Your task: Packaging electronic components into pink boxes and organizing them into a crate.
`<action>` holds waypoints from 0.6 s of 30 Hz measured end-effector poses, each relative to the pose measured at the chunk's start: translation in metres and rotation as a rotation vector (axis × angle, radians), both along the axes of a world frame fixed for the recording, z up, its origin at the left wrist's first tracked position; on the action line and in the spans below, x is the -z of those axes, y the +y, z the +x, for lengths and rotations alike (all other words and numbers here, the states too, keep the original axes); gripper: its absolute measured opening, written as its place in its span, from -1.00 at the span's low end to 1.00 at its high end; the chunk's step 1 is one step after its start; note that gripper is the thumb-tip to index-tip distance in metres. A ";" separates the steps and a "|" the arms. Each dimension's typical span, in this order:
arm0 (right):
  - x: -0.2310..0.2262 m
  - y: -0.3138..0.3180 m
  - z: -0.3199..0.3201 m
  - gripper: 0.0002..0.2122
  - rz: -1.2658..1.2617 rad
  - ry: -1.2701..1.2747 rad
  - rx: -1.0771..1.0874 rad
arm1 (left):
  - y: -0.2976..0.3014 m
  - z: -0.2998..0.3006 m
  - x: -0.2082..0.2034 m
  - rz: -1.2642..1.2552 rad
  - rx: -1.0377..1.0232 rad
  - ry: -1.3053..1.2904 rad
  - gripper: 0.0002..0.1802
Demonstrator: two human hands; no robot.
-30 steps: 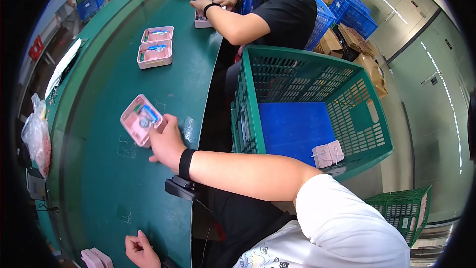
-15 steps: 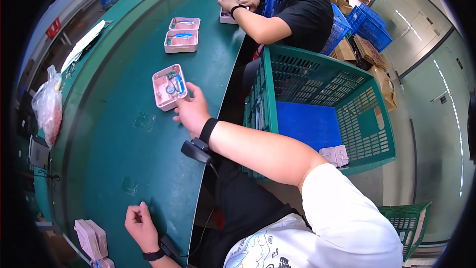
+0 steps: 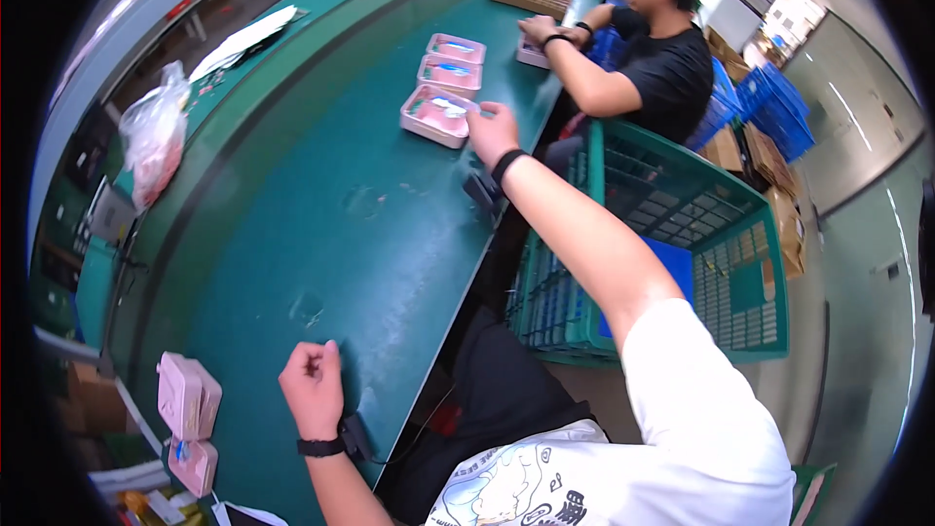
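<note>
Head view: right hand [image 3: 495, 133] on pink tray [image 3: 430, 132], blue-white items [image 3: 447, 108] inside.

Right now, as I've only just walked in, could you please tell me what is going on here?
The person's right hand is at the edge of the nearest box in a row of three open pink boxes on the green table. The left hand is curled and appears empty. Farther along, a co-worker in black has both hands at another pink box.
</note>
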State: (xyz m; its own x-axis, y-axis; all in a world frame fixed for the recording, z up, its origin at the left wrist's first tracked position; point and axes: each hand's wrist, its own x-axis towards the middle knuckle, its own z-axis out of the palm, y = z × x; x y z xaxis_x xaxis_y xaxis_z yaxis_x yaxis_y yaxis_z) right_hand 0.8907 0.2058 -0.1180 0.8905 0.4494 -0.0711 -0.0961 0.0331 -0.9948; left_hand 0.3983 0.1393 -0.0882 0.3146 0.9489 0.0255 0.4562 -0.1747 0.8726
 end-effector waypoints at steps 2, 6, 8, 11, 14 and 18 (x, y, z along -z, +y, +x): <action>-0.012 -0.028 -0.037 -0.70 -0.418 -1.066 0.092 | 0.002 0.002 -0.002 -0.009 0.020 -0.008 -0.69; -0.034 -0.027 -0.057 -0.61 -0.741 -1.479 -0.606 | 0.005 0.001 0.000 -0.010 0.028 -0.026 -0.71; -0.033 -0.010 -0.058 -0.59 -0.781 -1.418 -0.553 | 0.007 -0.002 0.002 -0.004 0.022 -0.028 -0.71; -0.033 0.020 -0.048 -0.55 -0.849 -1.296 -0.440 | 0.007 -0.004 0.001 0.022 0.029 -0.011 -0.71; -0.034 0.037 -0.018 -0.53 -0.830 -1.204 -0.334 | 0.009 -0.002 -0.001 0.025 0.037 -0.010 -0.72; -0.034 0.045 -0.014 -0.54 -0.773 -1.288 -0.233 | 0.009 -0.002 -0.002 0.016 0.039 -0.024 -0.72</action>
